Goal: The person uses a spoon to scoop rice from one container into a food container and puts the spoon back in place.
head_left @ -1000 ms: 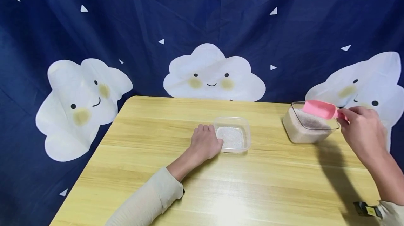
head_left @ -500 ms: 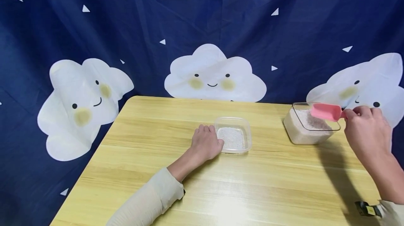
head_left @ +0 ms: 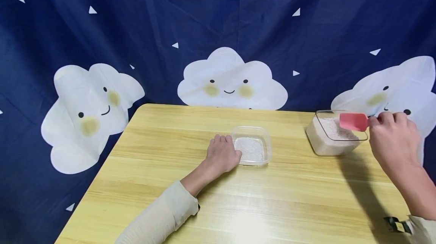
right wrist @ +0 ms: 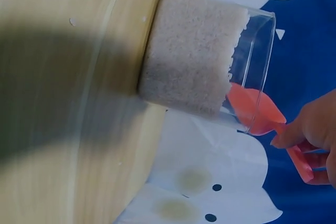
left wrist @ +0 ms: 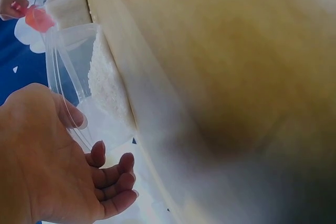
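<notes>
My left hand [head_left: 223, 154] holds the near-left corner of a small clear plastic container [head_left: 267, 152], its thumb at the near side; the other fingers curl loosely along the left side. White rice [left wrist: 108, 85] covers the container's bottom. In my right hand [head_left: 393, 136] is the handle of a pink scoop [head_left: 353, 122], pinched between thumb and fingers. The scoop's bowl dips inside the rim of a larger clear box [right wrist: 266, 59], its tip at the surface of the rice [right wrist: 191, 51] that fills most of it.
Both containers stand on a light wood-grain table [head_left: 190, 122], the larger box near its far right edge. A few loose grains [right wrist: 72, 22] lie on the tabletop. A blue curtain [head_left: 204, 9] with white clouds hangs behind.
The scoop has shifted right and slightly lower over the larger box, and its bowl has turned in my right hand. My left hand and the small container have stayed in place.
</notes>
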